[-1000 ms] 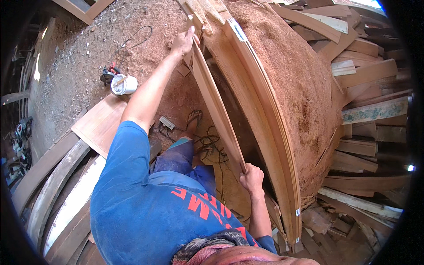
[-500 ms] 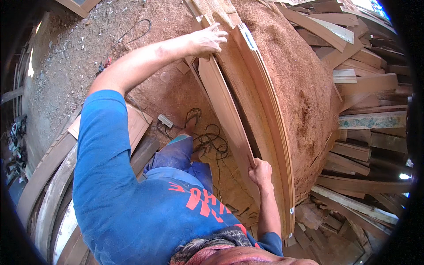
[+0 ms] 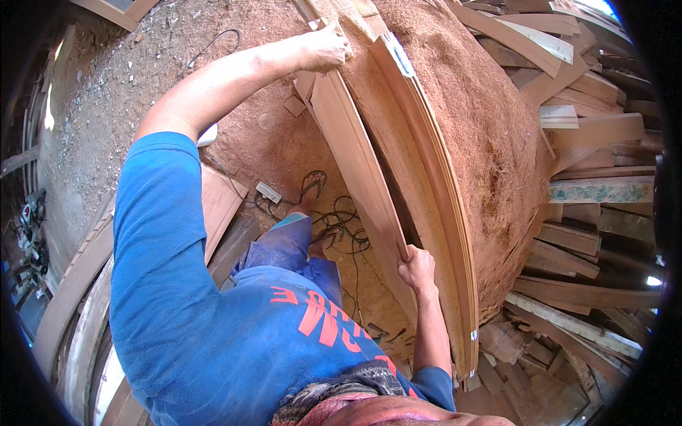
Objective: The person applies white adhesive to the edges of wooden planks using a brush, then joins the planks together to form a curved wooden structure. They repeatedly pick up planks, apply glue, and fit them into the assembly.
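A long reddish-brown wooden board (image 3: pixel 353 160) stands on edge, slanting from the far middle toward my right side. Over its far end my left hand (image 3: pixel 327 50) is closed, the fingers curled about the top edge. Farther down the same board, my right hand (image 3: pixel 417 270) grips the upper edge in a fist. Right beside it runs a thick wooden beam (image 3: pixel 398 135), with a dark gap between the two. Several thin moulded strips (image 3: pixel 442 167) lie along the beam's right side. What the curled fingers cover is hidden.
A sawdust mound (image 3: pixel 483 135) rises right of the strips, and stacked wood offcuts (image 3: pixel 597 135) fill the far right. Black cable (image 3: pixel 341 227) coils by my foot, near a white power strip (image 3: pixel 268 192). More planks (image 3: pixel 78 284) lie at the left.
My left hand, its fingers spread before, has curled into a closed grip at the board's far end and shifted slightly left. My right hand keeps its hold. The view has shifted a little.
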Demonstrator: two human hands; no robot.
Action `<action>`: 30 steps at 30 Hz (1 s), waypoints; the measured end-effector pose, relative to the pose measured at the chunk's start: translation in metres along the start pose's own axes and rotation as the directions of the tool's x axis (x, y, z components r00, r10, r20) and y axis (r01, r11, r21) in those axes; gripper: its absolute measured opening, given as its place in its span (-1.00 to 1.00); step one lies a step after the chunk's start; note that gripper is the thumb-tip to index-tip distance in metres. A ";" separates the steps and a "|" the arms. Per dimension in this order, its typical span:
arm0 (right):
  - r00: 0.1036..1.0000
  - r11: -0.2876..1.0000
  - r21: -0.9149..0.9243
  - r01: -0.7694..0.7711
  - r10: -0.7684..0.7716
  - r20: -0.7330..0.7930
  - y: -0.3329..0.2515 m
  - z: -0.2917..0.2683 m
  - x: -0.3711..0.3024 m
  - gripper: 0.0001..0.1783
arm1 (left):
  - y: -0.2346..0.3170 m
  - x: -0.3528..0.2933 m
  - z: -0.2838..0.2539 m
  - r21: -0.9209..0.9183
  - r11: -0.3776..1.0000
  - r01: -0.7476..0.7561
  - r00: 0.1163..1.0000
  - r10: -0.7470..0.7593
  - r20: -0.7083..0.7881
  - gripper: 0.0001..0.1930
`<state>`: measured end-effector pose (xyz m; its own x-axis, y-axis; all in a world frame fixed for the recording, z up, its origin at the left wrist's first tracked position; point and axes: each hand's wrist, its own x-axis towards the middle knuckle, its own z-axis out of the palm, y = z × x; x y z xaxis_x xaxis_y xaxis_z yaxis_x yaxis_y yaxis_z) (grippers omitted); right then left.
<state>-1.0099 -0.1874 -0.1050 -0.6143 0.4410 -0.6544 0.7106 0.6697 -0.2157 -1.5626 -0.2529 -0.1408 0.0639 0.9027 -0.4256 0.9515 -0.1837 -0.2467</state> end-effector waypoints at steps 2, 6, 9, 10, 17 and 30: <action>1.000 1.000 0.005 0.003 -0.003 -0.001 0.000 0.002 0.002 -0.86 | -0.002 -0.003 -0.008 0.003 1.000 0.000 1.000 0.000 0.009 -0.85; 1.000 1.000 0.024 -0.003 0.003 -0.018 0.001 0.009 0.006 -0.85 | -0.006 -0.001 0.009 0.038 0.999 0.032 0.999 -0.032 -0.010 -0.82; 1.000 0.999 0.037 -0.009 0.010 -0.017 0.001 0.010 0.006 -0.83 | -0.005 0.003 0.010 0.003 1.000 0.019 0.999 -0.018 -0.035 -0.79; 1.000 0.999 0.042 -0.010 0.011 -0.015 0.001 0.010 0.006 -0.83 | -0.006 0.003 0.009 0.014 1.000 0.019 0.999 -0.019 -0.037 -0.78; 1.000 0.999 0.043 -0.029 0.029 0.008 0.001 0.011 0.006 -0.82 | 0.003 -0.001 -0.003 0.058 0.997 0.042 0.996 -0.038 -0.076 -0.74; 1.000 0.998 0.059 -0.013 0.013 -0.004 0.006 0.014 0.002 -0.81 | -0.003 0.009 0.012 -0.227 0.973 0.036 0.999 -0.043 -0.023 -0.58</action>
<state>-1.0022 -0.1912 -0.1176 -0.6062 0.4521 -0.6544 0.7374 0.6278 -0.2494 -1.5684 -0.2488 -0.1550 0.0302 0.9182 -0.3949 0.9967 -0.0576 -0.0577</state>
